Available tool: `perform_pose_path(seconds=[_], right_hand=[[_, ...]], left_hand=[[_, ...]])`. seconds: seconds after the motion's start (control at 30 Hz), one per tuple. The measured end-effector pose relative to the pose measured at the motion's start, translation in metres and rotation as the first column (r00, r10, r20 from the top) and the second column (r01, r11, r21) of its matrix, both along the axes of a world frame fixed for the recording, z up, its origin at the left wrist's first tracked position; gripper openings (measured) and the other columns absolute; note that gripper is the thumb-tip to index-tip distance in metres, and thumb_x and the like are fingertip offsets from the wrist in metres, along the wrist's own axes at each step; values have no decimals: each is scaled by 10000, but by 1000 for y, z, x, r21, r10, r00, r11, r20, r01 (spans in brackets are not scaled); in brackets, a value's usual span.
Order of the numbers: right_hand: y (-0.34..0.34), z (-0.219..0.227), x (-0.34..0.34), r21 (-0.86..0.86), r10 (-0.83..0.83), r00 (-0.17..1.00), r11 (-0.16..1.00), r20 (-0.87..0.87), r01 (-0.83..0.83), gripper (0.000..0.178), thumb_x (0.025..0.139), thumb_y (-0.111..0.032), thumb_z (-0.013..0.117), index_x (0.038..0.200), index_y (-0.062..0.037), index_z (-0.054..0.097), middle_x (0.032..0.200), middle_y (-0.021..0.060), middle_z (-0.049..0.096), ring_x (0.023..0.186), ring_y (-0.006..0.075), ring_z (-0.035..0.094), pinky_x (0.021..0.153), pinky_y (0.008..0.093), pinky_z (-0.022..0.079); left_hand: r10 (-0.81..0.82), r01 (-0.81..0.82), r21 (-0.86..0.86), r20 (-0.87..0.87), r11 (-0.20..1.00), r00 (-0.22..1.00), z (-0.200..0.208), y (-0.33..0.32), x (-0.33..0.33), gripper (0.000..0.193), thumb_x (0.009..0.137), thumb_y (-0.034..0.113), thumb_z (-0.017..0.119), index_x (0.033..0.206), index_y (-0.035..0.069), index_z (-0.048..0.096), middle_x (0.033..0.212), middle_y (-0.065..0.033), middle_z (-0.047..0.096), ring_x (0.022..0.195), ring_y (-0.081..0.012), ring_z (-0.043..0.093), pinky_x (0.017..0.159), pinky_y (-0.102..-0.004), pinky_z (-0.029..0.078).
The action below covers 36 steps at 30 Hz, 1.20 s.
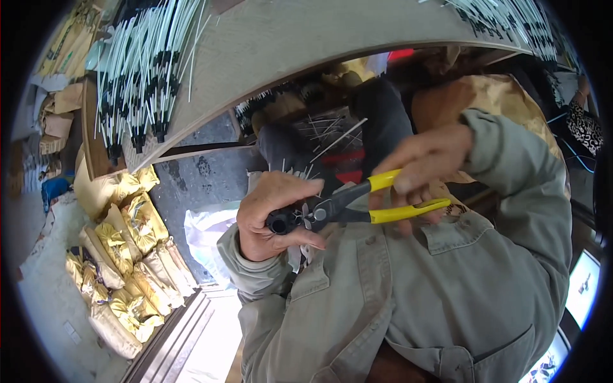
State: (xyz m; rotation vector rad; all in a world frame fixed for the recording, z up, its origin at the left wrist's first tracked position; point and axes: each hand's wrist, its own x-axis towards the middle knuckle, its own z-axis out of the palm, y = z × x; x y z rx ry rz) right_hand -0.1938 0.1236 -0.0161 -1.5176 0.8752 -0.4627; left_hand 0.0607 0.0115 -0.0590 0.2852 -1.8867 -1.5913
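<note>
My left hand (pixel 271 201) is closed round a black tubular part (pixel 278 221) with a round open end. Several thin white strips poke out beyond its fingers, and one long white strip (pixel 341 137) slants up and away. In my right hand (pixel 431 163) are pliers (pixel 348 207) with yellow handles, which stand spread apart. The dark plier head reaches the black part between my left thumb and fingers. Small pale bits show at the jaws, but whether the jaws grip or cut them I cannot tell. The right fingers are slightly blurred.
A grey table (pixel 281 38) curves across the top. At its left lies a bundle of white strips with black parts (pixel 143 83); another strip bundle (pixel 504 22) lies at the right. Yellow and brown wrapped packages (pixel 128 268) fill the lower left. Loose strips lie beyond my hands.
</note>
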Motion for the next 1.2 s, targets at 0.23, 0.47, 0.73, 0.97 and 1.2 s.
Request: perform_pose_path(seconds=[0.23, 0.47, 0.73, 0.97, 1.2], right_hand=[[3, 15, 9, -797, -424, 786, 588, -450, -139, 682, 762, -275, 688, 1318, -48, 362, 1018, 136, 539, 652, 259, 596, 539, 296, 495], [-9, -10, -20, 607, -46, 929, 769, 366, -201, 576, 923, -364, 447, 1244, 111, 388, 1089, 239, 575, 735, 253, 641, 607, 264, 523], [-7, -6, -15, -221, -24, 988, 974, 153, 58, 462, 799, -79, 623, 1244, -66, 503, 1170, 137, 532, 843, 216, 595, 631, 274, 492], [1, -4, 11, -886, -630, 667, 453, -397, -99, 389, 664, -88, 641, 1051, -51, 615, 1052, 133, 535, 849, 290, 567, 718, 385, 470], [0, -12, 21, -877, -645, 635, 467, -424, -111, 404, 682, -85, 616, 1084, -46, 595, 1046, 165, 531, 905, 319, 563, 831, 470, 447]], left_hand=[[156, -157, -2, -104, 988, 982, -11, 7, -8, 527, 495, 262, 835, 900, -15, 642, 832, -94, 641, 751, -228, 575, 675, -318, 405], [-127, 128, -13, 38, 992, 991, 1, 1, -5, 680, 471, 354, 834, 965, -64, 626, 883, -125, 636, 787, -224, 554, 708, -325, 400], [21, -25, -42, -94, 999, 995, -9, 7, -11, 547, 518, 250, 831, 955, -4, 621, 850, -88, 636, 713, -204, 558, 674, -303, 397], [259, -261, -45, -43, 964, 965, -4, 24, -16, 538, 538, 222, 830, 978, 18, 599, 875, -85, 623, 765, -214, 552, 706, -308, 397], [241, -241, -61, -16, 969, 970, -8, 20, -7, 575, 570, 231, 823, 1008, -40, 566, 964, -125, 593, 854, -204, 533, 782, -306, 399]])
